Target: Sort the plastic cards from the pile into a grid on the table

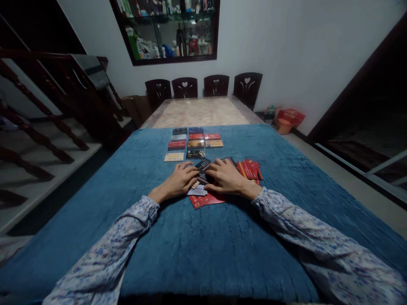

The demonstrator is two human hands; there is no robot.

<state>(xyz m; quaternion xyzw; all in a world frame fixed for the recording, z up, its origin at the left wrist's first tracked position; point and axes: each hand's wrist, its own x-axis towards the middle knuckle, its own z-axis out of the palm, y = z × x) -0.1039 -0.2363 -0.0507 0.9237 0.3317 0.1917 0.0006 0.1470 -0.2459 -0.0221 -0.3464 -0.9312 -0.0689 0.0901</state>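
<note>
Both hands rest on a loose pile of cards (203,197) on a blue cloth (203,245). My left hand (179,180) lies on the pile's left side, fingers curled over a black card (202,168) and a white one. My right hand (226,176) lies flat on the pile's right side, fingertips touching the same black card. Red cards (249,168) fan out just right of my right hand. Beyond the hands, several cards (193,143) are laid out in neat rows.
The blue cloth covers the near part of a long marble-topped table (200,112). Four dark chairs (203,87) stand at the far end. A wooden stair railing (47,110) runs on the left. Red bags (288,118) sit on the floor at right.
</note>
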